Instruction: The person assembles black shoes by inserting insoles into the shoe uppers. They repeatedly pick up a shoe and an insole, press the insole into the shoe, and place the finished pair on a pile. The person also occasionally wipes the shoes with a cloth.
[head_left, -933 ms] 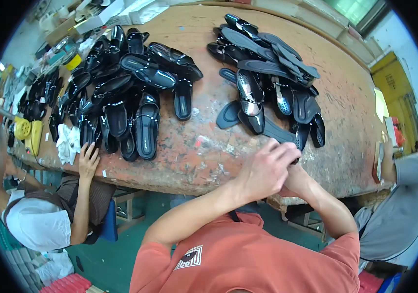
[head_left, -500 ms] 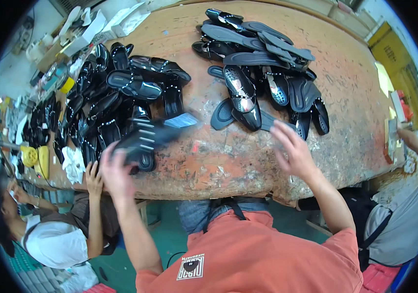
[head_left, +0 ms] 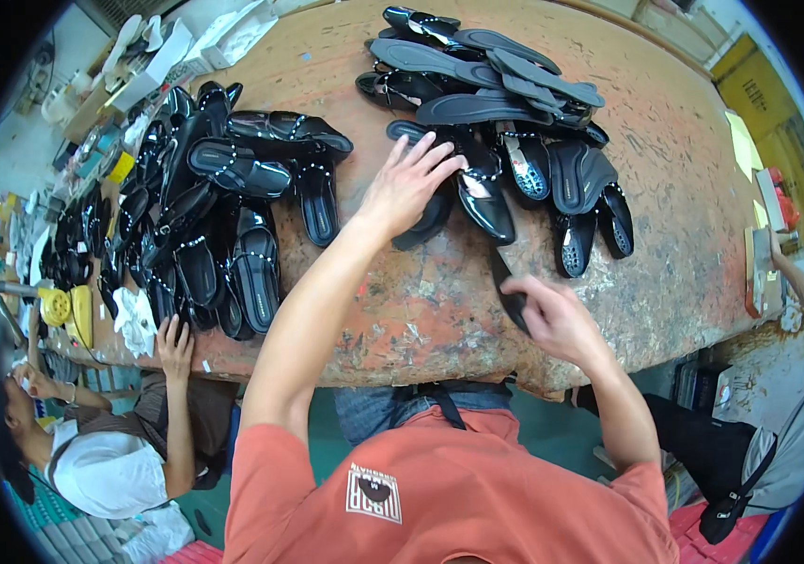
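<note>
My left hand reaches to the near left side of the right-hand pile, fingers spread over a dark insole and the edge of a glossy black shoe. That shoe has a studded strap and a pale shiny lining. My right hand is closed on a thin dark insole, tilted over the table near its front edge; part of it is hidden by the fingers. Behind both hands, several grey-black insoles lie across more black shoes.
On the worktable, a large pile of finished-looking black strapped shoes stands at left. A white cloth and a yellow tape dispenser lie beyond it. A co-worker's hand rests on the left front edge; another person's arm is at right.
My left hand has moved from the left pile, leaving a shoe there, to the right pile. My right hand has drawn an insole toward me from that pile.
</note>
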A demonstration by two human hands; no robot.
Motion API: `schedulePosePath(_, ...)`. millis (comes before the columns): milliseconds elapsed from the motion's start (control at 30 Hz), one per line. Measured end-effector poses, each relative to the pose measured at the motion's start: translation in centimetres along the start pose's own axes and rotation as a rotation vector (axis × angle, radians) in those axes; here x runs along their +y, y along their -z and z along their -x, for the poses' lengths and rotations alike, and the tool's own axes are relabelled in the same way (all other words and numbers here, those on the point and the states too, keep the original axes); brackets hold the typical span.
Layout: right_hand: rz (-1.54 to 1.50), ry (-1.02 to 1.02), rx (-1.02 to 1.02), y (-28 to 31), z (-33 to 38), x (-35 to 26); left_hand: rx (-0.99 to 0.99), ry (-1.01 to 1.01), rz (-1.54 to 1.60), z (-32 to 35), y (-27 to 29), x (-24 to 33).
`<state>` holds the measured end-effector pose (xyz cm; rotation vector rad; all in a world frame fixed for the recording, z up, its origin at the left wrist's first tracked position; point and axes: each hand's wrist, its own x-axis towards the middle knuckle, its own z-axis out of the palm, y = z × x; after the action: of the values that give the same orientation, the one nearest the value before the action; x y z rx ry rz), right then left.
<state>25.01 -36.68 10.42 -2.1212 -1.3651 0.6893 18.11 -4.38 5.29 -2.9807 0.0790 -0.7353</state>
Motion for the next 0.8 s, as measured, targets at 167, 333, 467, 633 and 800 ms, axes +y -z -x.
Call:
schedulePosePath(167, -1.774, 0.202, -0.109, -1.7, 6.3, 4.9, -0.495, -0.013, 0.093, -2.5, 0.2, 1.7)
schedulePosePath(333, -1.783, 0.407, 0.104, -4.3, 6.1, 4.2, -0.053, 0.04, 0.113, 2.1, -1.9, 2.0)
schedulePosePath(467, -1.674, 0.373, 0.204, -4.9, 3.2, 4.5, -0.093, 0.072, 0.117, 0.6, -2.7, 2.1)
schedulePosePath(633, -1.472, -0.133, 0.611, -1.4, 3.6, 1.1, 0.058, 0.043, 0.368, 2.3, 2.4, 6.4)
schedulePosePath(800, -1.578, -0.245, 0.327, -2.9, 4.5, 3.8, 0.007, 0.378, 0.573, 15.8, 7.1, 14.7)
